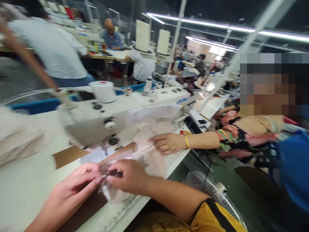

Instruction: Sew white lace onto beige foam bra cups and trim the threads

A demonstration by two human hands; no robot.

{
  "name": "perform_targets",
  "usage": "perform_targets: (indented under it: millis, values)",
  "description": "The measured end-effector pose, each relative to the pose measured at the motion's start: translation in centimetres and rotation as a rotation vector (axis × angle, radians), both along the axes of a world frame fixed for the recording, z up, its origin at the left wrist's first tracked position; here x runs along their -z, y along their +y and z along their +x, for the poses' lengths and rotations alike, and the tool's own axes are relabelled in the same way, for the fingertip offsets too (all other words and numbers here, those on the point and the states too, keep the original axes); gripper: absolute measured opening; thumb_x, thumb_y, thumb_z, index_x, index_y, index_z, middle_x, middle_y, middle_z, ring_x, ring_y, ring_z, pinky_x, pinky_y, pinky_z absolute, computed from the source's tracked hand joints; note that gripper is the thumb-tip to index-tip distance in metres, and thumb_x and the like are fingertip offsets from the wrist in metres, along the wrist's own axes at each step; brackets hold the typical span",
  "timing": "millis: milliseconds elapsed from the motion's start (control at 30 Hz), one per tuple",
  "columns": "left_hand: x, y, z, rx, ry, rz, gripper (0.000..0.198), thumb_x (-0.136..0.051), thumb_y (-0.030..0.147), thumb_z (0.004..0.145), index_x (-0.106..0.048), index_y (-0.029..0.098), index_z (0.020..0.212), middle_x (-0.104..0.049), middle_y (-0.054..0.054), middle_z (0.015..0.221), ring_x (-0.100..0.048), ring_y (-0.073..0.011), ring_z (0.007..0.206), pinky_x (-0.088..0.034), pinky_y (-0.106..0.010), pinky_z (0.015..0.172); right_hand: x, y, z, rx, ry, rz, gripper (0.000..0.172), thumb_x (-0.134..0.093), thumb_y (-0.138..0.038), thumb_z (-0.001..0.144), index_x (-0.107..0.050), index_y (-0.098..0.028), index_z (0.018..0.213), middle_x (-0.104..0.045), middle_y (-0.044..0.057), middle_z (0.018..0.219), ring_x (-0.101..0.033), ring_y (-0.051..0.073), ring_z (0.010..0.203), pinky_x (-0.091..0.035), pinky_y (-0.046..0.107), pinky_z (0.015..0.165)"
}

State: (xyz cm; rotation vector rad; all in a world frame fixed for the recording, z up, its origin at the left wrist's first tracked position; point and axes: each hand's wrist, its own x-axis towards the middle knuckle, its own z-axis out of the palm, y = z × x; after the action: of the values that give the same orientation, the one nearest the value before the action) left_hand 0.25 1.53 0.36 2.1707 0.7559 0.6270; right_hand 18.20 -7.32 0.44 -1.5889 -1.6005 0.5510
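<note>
My right hand (131,175) is closed around a small dark tool (116,173) with a thin metal tip; it looks like thread snips, though blur hides its exact shape. The fingers of my left hand (74,185) pinch together at that tip, and what lies between them is too small to make out. Pale, sheer pink-white fabric (152,158) spreads beside and beneath my right hand, partly hidden by it. Behind both hands stands a white sewing machine (84,122), its needle area just beyond my fingers.
A co-worker's hand (169,143) with a gold bracelet rests on the fabric from the right. A brown board (69,156) lies on the white table (36,187). Piled pale fabric (19,138) sits at left. A floor fan (200,180) stands below the table edge at right.
</note>
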Motion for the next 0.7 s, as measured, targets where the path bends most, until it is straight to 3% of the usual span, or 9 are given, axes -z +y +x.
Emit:
perform_targets:
  millis: [67,133,300,567,700]
  values:
    - [-1.4,-1.1,0.4,0.072,-0.024,-0.037,0.024,-0.058,0.038,0.086,-0.071,0.021,0.074,-0.063,-0.004,0.088,-0.059,-0.0175,0.084,-0.048,-0.022,0.077,0.0,-0.4,-0.3,0.042,0.081,-0.011,0.010,-0.062,-0.031,0.074,-0.064,-0.022,0.078,-0.066,-0.004,0.072,-0.060,0.012,0.066,-0.044,0.020,0.060]
    - [-1.9,-1.3,0.7,0.054,-0.117,-0.096,0.027,-0.057,0.038,0.087,-0.071,0.017,0.076,-0.061,-0.007,0.089,-0.058,-0.0177,0.084,-0.048,-0.024,0.077,0.2,-0.3,-0.2,0.005,0.144,-0.041,0.014,-0.056,-0.031,0.079,-0.063,-0.019,0.079,-0.063,-0.001,0.069,-0.055,0.013,0.061,-0.041,0.023,0.057]
    - [-1.2,-1.2,0.6,0.063,-0.262,-0.239,0.024,-0.059,0.031,0.087,-0.066,0.013,0.073,-0.060,-0.007,0.084,-0.058,-0.0154,0.081,-0.048,-0.027,0.078,0.3,-0.2,-0.2,-0.005,0.212,-0.150,0.011,-0.058,-0.030,0.078,-0.059,-0.020,0.075,-0.059,-0.004,0.063,-0.050,0.011,0.057,-0.038,0.022,0.054]
    - [-0.6,-1.3,0.6,0.076,-0.363,-0.382,0.019,-0.060,0.027,0.085,-0.061,0.011,0.074,-0.060,-0.008,0.092,-0.058,-0.0156,0.086,-0.049,-0.028,0.080,0.0,-0.3,-0.4,-0.007,0.250,-0.171,0.014,-0.056,-0.031,0.082,-0.063,-0.020,0.083,-0.062,-0.002,0.070,-0.051,0.012,0.060,-0.039,0.022,0.056]
    - [-0.4,-1.6,0.7,0.094,-0.355,-0.580,0.020,-0.068,0.030,0.081,-0.058,0.012,0.082,-0.059,-0.004,0.084,-0.057,-0.0133,0.078,-0.049,-0.026,0.072,-0.2,-0.4,-0.3,-0.022,0.215,-0.155,0.017,-0.055,-0.033,0.083,-0.062,-0.019,0.076,-0.059,-0.003,0.063,-0.049,0.011,0.056,-0.036,0.022,0.054]
